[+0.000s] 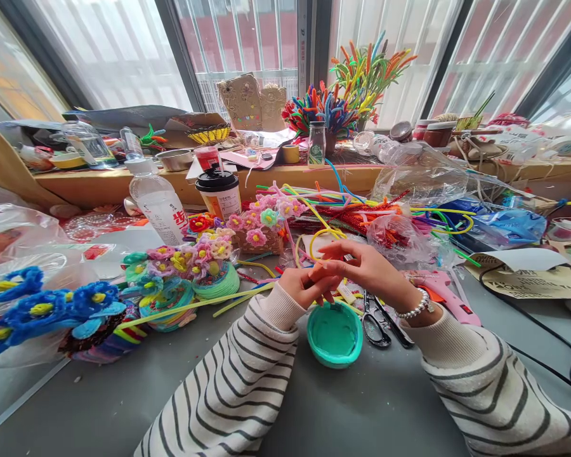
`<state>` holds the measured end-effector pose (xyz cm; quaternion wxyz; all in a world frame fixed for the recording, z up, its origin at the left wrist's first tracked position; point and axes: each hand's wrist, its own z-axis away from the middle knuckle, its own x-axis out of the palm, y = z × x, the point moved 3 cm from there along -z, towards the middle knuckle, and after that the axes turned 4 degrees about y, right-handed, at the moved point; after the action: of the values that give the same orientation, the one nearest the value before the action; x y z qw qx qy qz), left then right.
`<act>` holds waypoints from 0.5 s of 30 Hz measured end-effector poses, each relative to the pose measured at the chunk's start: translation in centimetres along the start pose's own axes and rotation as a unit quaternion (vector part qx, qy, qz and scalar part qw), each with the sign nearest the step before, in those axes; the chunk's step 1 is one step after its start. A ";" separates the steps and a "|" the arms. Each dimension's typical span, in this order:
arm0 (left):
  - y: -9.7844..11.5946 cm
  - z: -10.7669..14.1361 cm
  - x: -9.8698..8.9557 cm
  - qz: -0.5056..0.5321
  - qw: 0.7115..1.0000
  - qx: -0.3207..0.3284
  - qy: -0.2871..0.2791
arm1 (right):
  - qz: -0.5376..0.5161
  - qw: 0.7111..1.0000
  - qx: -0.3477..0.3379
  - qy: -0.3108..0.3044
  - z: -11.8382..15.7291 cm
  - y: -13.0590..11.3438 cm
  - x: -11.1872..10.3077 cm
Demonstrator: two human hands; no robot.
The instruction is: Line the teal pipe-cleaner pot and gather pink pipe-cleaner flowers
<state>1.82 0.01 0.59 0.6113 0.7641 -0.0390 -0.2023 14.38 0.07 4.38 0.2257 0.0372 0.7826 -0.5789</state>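
Note:
My left hand [309, 282] is closed, its fingers bent under and against those of my right hand [361, 263]. The right hand arches over from the right, fingertips pressed together at the left hand's fingers. Whatever lies between them is hidden. Long yellow-green pipe cleaners [195, 310] run from the left up to the left wrist and pass behind it; whether they are gripped I cannot tell. Just below the hands sits a small turquoise bowl [335, 336]. Black-handled scissors [375, 327] lie to its right, partly under the right wrist.
Pipe-cleaner flowers stand at left: blue ones [42, 309], pastel ones in turquoise pots [216, 282], pink ones [257, 222] in a basket. Behind are a water bottle [158, 203], a lidded cup [219, 195] and piled pipe cleaners [342, 219]. A pink glue gun [457, 298] lies right.

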 end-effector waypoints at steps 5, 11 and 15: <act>0.1 0.1 0.2 -0.002 0.999 0.003 -0.038 | 0.021 1.000 -0.003 -0.022 0.2 -0.2 0.5; 0.9 0.4 -0.8 -0.160 0.987 0.004 -0.016 | -0.003 0.997 0.019 0.073 0.1 0.4 -1.1; -0.1 0.4 -0.6 -0.251 0.964 0.025 -0.087 | 0.003 0.997 0.022 0.072 -0.1 0.7 -2.0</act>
<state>1.08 -0.19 0.59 0.5160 0.7438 0.0954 -0.4139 16.38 0.78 4.63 0.1694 0.0858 0.7840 -0.5910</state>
